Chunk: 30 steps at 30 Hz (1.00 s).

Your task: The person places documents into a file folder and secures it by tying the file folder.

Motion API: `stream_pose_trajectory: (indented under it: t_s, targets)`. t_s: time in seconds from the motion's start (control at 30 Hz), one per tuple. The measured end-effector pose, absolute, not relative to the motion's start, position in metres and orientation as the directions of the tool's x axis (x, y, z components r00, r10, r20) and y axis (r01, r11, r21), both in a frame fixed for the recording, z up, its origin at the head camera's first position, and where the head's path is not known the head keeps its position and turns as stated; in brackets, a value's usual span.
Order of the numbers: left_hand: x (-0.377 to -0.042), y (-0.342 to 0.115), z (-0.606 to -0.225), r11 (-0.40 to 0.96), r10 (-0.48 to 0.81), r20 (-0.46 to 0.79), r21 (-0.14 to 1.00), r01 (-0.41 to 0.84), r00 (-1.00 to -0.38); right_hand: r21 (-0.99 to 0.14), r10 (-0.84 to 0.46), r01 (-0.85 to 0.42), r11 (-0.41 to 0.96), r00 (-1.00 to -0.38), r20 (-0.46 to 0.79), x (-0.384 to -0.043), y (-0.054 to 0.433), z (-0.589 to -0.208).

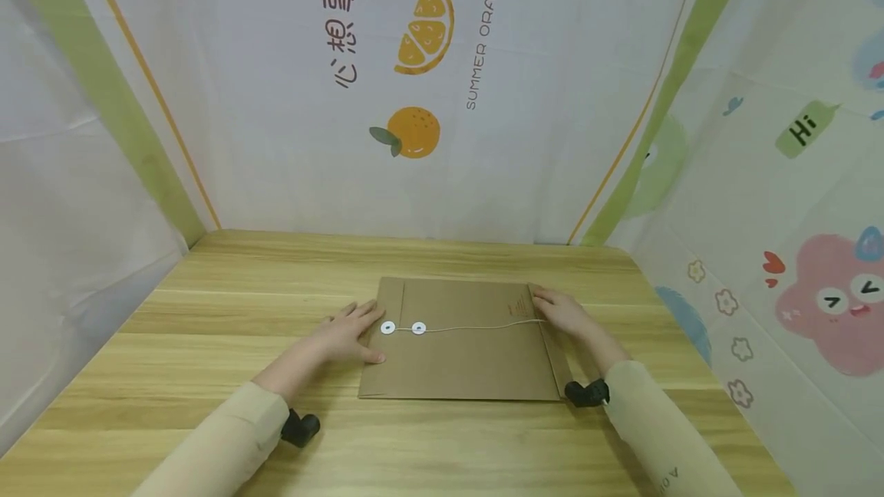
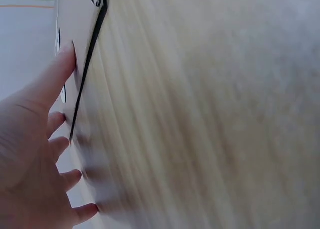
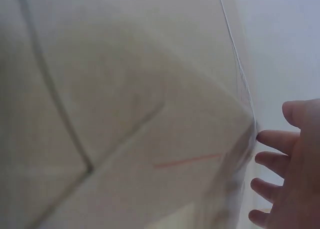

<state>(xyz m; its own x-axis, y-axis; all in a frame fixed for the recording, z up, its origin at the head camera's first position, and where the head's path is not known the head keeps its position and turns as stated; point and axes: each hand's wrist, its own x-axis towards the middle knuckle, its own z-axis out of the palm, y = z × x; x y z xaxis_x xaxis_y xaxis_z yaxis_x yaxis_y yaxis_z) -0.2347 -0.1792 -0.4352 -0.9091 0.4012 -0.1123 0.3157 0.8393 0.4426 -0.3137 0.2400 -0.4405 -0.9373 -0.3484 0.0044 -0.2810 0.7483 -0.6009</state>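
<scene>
A brown kraft document envelope lies flat on the wooden table. Two white round buttons sit toward its left end, and a thin white string runs from them to the right edge. My left hand rests over the envelope's left edge with fingers spread, the thumb on the paper; the left wrist view shows the fingers spread along that edge. At the opposite end my right hand touches the right edge near the upper corner. In the right wrist view its fingers are extended, thumb apart.
The wooden table extends around the envelope. Behind it hangs a white cloth printed with oranges, and another printed cloth closes the right side. A black wrist device shows below the left sleeve, another by the right sleeve.
</scene>
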Motion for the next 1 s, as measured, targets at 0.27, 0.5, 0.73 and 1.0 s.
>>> stream_pose_trajectory:
  t_s: [0.27,0.5,0.73,1.0]
  targets:
    - [-0.238,-0.18,-0.434,0.839,0.416,-0.137,0.44,0.321,-0.899,-0.539,-0.374,-0.413,0.734,-0.908,0.186,-0.309,0.225,-0.437]
    - [-0.24,-0.18,-0.436,0.841,0.406,-0.149,0.447,0.305,-0.902,-0.449,-0.45,-0.515,0.73,-0.857,0.252,-0.302,0.208,-0.433]
    - [-0.242,-0.18,-0.437,0.841,0.396,-0.159,0.458,0.288,-0.905,-0.479,-0.511,-0.527,0.702,-0.841,0.178,-0.295,0.2,-0.434]
    - [-0.24,-0.178,-0.434,0.84,0.385,-0.17,0.471,0.268,-0.907,-0.346,-0.514,-0.535,0.771,-0.843,0.158,-0.293,0.201,-0.439]
